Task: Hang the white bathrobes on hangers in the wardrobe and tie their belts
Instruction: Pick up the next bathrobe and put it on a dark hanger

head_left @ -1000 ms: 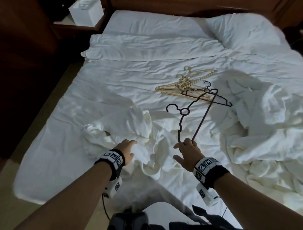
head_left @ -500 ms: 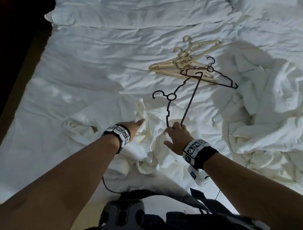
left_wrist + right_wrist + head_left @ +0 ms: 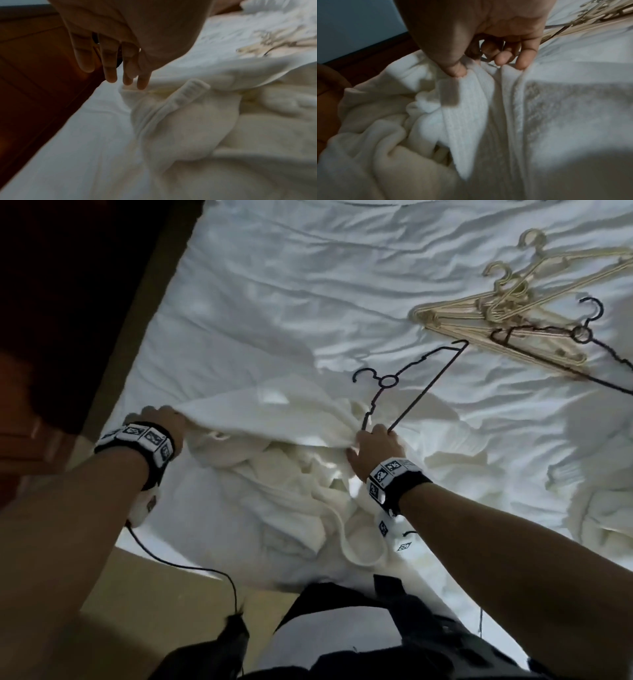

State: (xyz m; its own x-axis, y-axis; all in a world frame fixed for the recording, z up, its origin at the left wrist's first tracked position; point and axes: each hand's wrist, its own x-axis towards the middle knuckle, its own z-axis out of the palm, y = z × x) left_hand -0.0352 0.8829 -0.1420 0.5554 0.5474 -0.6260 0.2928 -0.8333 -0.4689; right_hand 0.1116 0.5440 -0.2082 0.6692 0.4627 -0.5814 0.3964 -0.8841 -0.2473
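Note:
A white bathrobe (image 3: 274,460) lies crumpled near the bed's front edge. My left hand (image 3: 171,414) pinches one end of its upper edge, which runs taut and lifted across to my right hand (image 3: 371,436). My right hand grips the lower corner of a dark hanger (image 3: 407,385) together with the robe's fabric. The hanger's hook points left over the robe. In the left wrist view my fingertips (image 3: 142,83) hold the robe (image 3: 180,121) beside a ribbed strip (image 3: 187,93). The right wrist view shows my thumb (image 3: 453,69) pressed into folds of the robe (image 3: 467,115).
A pile of beige hangers (image 3: 507,313) with a second dark hanger (image 3: 561,335) on it lies at the back right of the bed (image 3: 274,285). More white robe fabric (image 3: 603,508) is heaped at the right. Dark wooden furniture (image 3: 78,302) borders the bed's left side.
My left hand has swung left and taken hold of the robe's edge. My right hand, still holding the dark hanger, has grasped the robe too, and the edge is now pulled taut.

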